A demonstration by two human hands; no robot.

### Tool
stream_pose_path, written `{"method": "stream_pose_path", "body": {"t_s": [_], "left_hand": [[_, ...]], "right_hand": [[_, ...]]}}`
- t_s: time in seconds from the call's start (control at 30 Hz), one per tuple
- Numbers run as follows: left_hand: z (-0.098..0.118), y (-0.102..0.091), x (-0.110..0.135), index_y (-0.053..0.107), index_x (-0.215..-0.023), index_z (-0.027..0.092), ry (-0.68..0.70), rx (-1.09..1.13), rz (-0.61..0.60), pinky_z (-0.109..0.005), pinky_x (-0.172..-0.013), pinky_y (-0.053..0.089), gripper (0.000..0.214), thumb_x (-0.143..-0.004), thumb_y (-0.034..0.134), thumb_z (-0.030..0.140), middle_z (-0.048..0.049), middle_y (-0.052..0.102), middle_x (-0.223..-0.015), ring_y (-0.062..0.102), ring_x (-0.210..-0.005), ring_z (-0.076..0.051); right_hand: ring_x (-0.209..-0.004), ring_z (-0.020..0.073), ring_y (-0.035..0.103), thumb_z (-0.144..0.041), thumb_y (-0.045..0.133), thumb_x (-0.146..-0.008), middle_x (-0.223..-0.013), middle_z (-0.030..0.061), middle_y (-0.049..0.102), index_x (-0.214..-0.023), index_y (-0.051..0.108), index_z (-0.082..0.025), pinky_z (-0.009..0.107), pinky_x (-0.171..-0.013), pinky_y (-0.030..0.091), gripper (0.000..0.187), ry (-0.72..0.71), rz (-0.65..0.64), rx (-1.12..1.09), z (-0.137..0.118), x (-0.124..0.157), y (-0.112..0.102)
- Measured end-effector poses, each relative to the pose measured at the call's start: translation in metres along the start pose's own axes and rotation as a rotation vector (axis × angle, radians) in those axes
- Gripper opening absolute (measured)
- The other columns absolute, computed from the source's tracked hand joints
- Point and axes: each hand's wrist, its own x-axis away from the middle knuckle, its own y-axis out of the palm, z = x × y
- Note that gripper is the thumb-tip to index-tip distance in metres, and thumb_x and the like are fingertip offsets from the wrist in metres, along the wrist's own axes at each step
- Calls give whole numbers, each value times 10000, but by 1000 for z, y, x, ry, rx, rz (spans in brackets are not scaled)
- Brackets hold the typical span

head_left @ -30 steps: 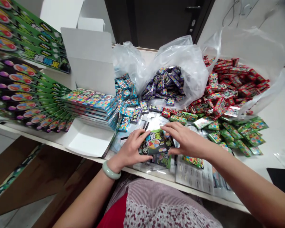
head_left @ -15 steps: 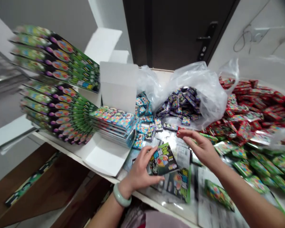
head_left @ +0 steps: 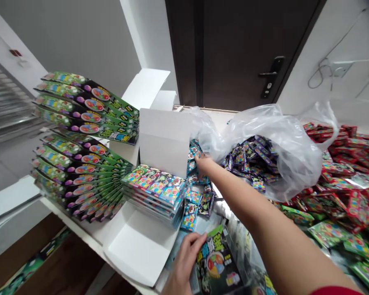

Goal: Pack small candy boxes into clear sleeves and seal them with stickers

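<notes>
A bright red sleeve (head_left: 335,291), its edge gently curved, shows on the right arm (head_left: 264,217), otherwise bare.

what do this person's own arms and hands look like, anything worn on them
The left hand and right hand are both ungloved. The right forearm is bare, with no watch or bracelet showing; red cloth, probably a sleeve, shows near the frame's lower edge. The left wrist is out of frame.

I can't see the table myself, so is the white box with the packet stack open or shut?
Open. The white box has a panel standing up behind the packet stack, whose top shows uncovered.
</notes>
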Motion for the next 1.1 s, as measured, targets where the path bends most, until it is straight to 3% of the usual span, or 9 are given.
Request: {"method": "stream_pose_path", "body": {"t_s": [0.1, 0.17, 0.3, 0.4, 0.6, 0.7, 0.87, 1.1], "left_hand": [[-8, -3, 0, 333, -1455, 288, 29, -21, -11, -480, -1014, 454, 1023, -594, 797, 589, -150, 446, -1322, 488, -1244, -367], [-8, -6, 1, 304, -1465, 302, 14, -33, -31, -496, -1024, 450, 1053, -582, 813, 567, -147, 420, -1359, 474, -1261, -374], [-2, -12, 3, 292, -1462, 311, -33, -31, -30, -520, -1060, 415, 1013, -615, 810, 514, -137, 377, -1402, 443, -1289, -373], [4, -13, 0, 297, -1457, 298, 4, -33, -14, -525, -1069, 402, 968, -650, 794, 496, -132, 391, -1373, 442, -1283, -360], [15, -6, -9, 283, -1458, 301, 93, -96, -33, -514, -1050, 424, 916, -702, 775, 460, -121, 414, -1328, 462, -1254, -330], [21, -2, -11, 297, -1453, 303, 114, -145, -30, -506, -1043, 436, 881, -720, 760, 460, -113, 424, -1318, 465, -1251, -326], [28, 4, -13, 301, -1451, 297, 114, -222, -29, -509, -1067, 412, 858, -735, 750, 444, -104, 409, -1322, 446, -1264, -320], [33, 9, -14, 297, -1453, 297, 130, -238, -19, -525, -1087, 382, 845, -749, 742, 432, -93, 405, -1318, 438, -1260, -309]], "right_hand": [[-1157, 403, 558, -212, 861, -453, -1314, 264, 525, -1391, 422, -96, 441, -894, 498, 1042, -32, -69, 47, 12, 1, -5], [-1139, 372, 564, -263, 826, -516, -1288, 232, 541, -1360, 464, -117, 415, -911, 479, 930, -119, -80, 65, 18, 17, -7], [-1176, 357, 512, -306, 763, -593, -1272, 181, 531, -1368, 456, -166, 477, -1030, 349, 845, -320, -9, 45, 33, 76, 4], [-1213, 350, 473, -344, 767, -616, -1305, 182, 493, -1403, 391, -167, 506, -1040, 323, 890, -406, 112, -134, 55, 125, 27], [-1288, 356, 400, -555, 751, -673, -1362, 208, 410, -1440, 276, -163, 534, -1053, 346, 984, -250, 189, -513, 93, 193, 62], [-1307, 370, 367, -609, 726, -679, -1384, 218, 376, -1468, 228, -157, 553, -1073, 320, 1037, -222, 235, -510, 94, 222, 68], [-1332, 395, 325, -632, 761, -617, -1410, 229, 354, -1495, 221, -154, 560, -1086, 301, 1136, -154, 160, -421, 85, 265, 85], [-1296, 360, 388, -533, 776, -669, -1403, 210, 416, -1445, 360, -142, 509, -1078, 330, 964, -41, 142, -384, 98, 285, 90]]}}
